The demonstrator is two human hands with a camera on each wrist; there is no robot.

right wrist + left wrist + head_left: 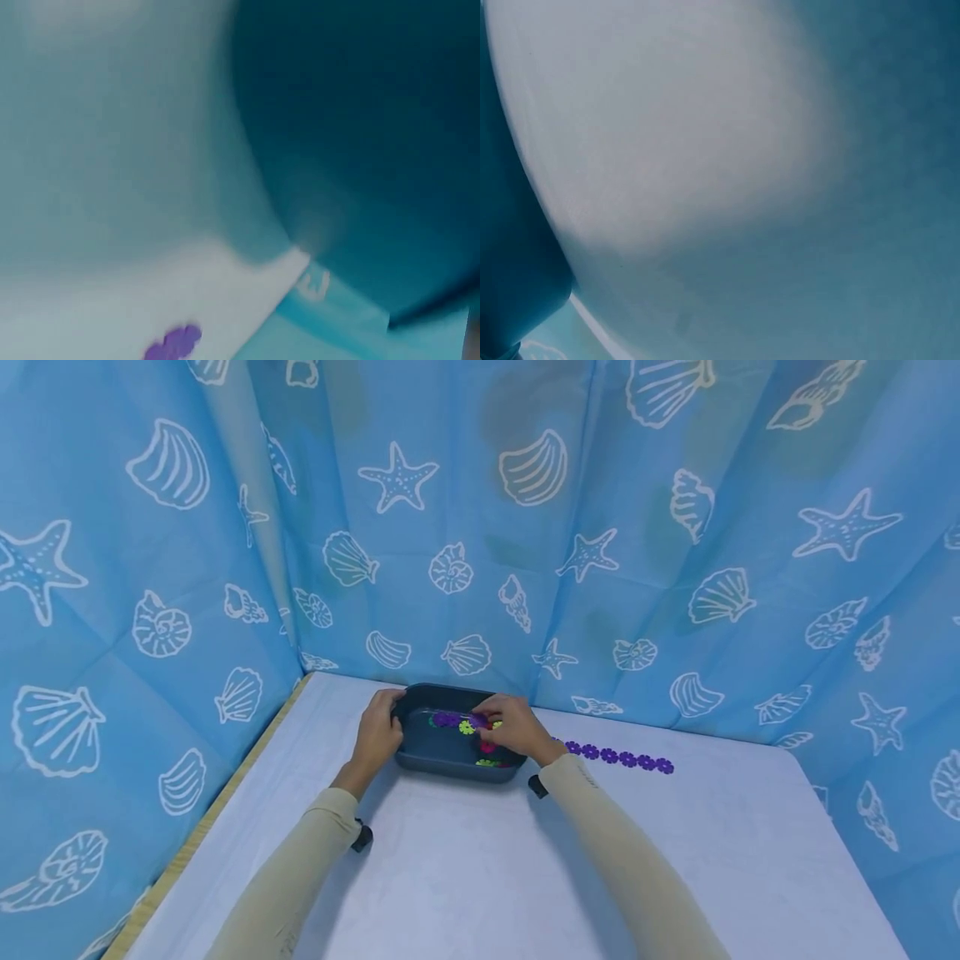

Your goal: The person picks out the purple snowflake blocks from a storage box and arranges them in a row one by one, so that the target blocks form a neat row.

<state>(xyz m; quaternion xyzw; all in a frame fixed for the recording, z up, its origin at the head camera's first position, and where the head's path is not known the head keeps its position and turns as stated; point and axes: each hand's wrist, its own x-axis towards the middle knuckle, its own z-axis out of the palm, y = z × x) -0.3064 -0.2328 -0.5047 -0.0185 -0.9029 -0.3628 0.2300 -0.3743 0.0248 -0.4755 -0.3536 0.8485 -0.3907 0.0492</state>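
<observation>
A dark grey rectangular tray (442, 768) stands near the back edge of the table. My left hand (378, 731) grips its left end at the rim. Inside lie several flower-shaped plastic discs: a yellow-green disc (467, 727), purple ones and some pink-red ones. Over the tray's right side, my right hand (513, 725) pinches a purple flower disc (477, 721) between thumb and fingers. A row of purple flower discs (609, 756) runs to the right on the table, its left end partly behind the right wrist. Neither wrist view shows the fingers; the tray wall (360, 150) fills much of the right one.
The white-covered table (465, 877) has a wooden edge (202, 818) at the left. Blue curtains (465, 527) with shells and starfish hang close behind and at both sides. Small black wrist devices (362, 837) hang beneath the forearms.
</observation>
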